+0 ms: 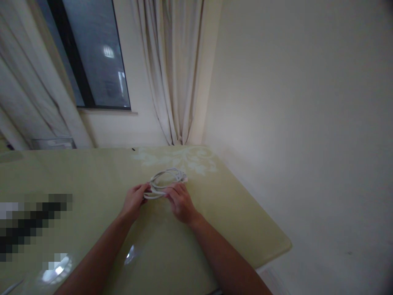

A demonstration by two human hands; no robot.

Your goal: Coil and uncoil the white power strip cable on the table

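A pale grey-white cable (159, 174) is wound in loose loops over the glossy table (233, 221). On the left side of the coil, my left hand (135, 200) pinches the strands between thumb and fingers. My right hand (179, 201) closes on the near right part of the same loops. What looks like a plug end (184, 178) shows at the coil's far right, just beyond my right fingers. Some of the strands are hidden behind the fingers of both hands.
A wall (301, 143) runs along the table's right edge. At the back hang curtains (172, 73) beside a dark window (95, 53). A small dark object (133, 149) lies at the far table edge. A blurred-out dark patch (33, 223) covers part of the table's left.
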